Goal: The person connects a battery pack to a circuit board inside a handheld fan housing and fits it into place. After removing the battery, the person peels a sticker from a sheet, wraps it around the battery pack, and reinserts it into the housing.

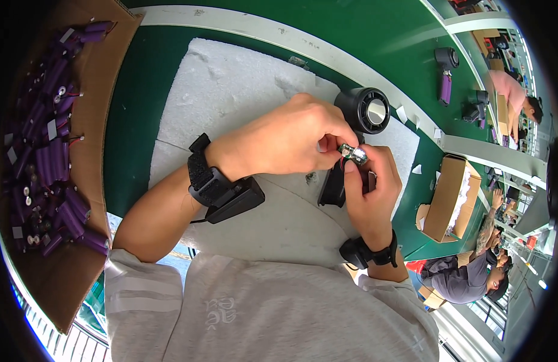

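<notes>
Between my left hand and right hand, both pinching it, I have a small circuit board that seems light, stiff and fragile, so best held by its edges.

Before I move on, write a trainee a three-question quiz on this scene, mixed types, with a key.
1. What do the left hand and the right hand both hold?
A) a screwdriver
B) a small circuit board
C) a roll of tape

2. True or false: the large cardboard box with the purple cells in it stands on the right side of the picture.

3. Fill in the colour: the foam sheet beneath the hands is ____.

Key:
1. B
2. False; it stands on the left side.
3. white
</notes>
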Tool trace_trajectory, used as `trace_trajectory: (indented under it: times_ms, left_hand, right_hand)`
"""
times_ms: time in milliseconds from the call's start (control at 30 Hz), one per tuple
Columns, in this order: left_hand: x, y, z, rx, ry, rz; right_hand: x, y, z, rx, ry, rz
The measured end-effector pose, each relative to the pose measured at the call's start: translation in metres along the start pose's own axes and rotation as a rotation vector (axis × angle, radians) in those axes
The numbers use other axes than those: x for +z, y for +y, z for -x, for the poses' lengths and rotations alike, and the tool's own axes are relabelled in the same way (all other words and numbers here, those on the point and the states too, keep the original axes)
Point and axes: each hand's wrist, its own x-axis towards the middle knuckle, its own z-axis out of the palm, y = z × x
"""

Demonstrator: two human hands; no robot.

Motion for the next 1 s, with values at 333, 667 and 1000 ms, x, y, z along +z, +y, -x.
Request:
trace_trajectory:
  times_ms: [333,667,1000]
  left_hand:
    - [-0.001,0.000,0.000,0.113,0.003,-0.140]
    - [-0.001,0.001,0.001,0.090,-0.004,-0.141]
    - [0.001,0.003,0.002,0.053,0.038,-0.119]
  right_hand:
    - [0.003,-0.004,-0.002,0.062,0.034,-0.056]
    - [0.002,0.005,-0.005,-0.065,0.055,0.007]
    - [0.002,0.001,-0.005,-0.003,0.065,0.013]
